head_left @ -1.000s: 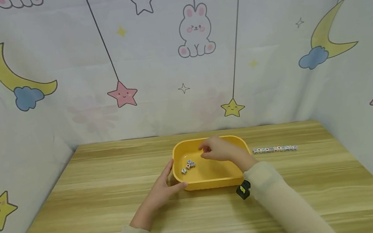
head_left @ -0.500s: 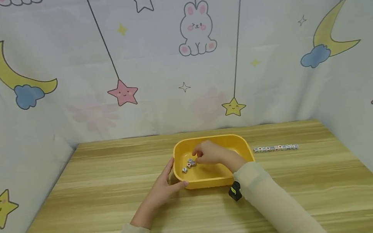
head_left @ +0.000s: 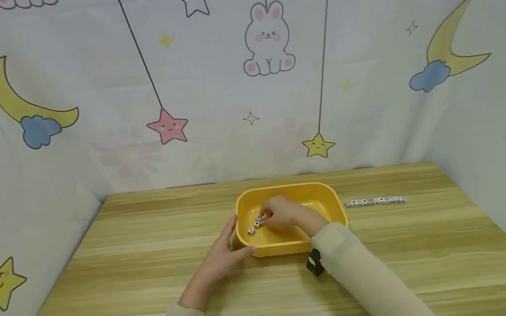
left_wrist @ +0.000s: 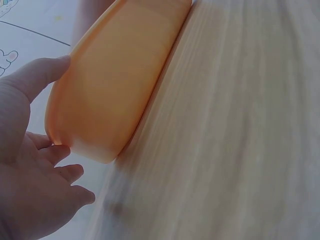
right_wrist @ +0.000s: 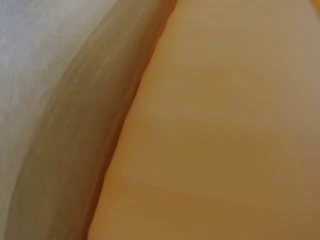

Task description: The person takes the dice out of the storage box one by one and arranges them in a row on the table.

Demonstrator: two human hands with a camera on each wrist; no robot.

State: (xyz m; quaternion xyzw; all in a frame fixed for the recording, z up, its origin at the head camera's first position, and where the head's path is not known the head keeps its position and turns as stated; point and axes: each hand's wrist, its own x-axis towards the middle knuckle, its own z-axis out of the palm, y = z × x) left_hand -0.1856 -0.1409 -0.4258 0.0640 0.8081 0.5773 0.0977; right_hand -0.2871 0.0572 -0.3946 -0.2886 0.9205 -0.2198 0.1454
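Note:
A yellow plastic bin (head_left: 292,248) stands on the table with several small white dice (head_left: 251,230) at its left end. My left hand (head_left: 220,259) touches the bin's front left corner from outside, thumb at the front and fingers along the left side. In the left wrist view, that thumb lies at the rim of the bin (left_wrist: 115,75). Reaching inside, my right hand (head_left: 283,212) has its bent fingertips right at the clustered dice. I cannot tell whether they pinch one. The right wrist view holds only a blurred sleeve (right_wrist: 65,130) and an orange-yellow surface.
Right of the bin, a straight row of dice (head_left: 376,201) lies on the wooden table (head_left: 150,244). A white cloth backdrop (head_left: 215,157) with cartoon prints rises behind the table and along both sides.
My right hand has moved left and down inside the bin, reaching the dice cluster. The left hand keeps its place at the corner, and the row of dice is unchanged.

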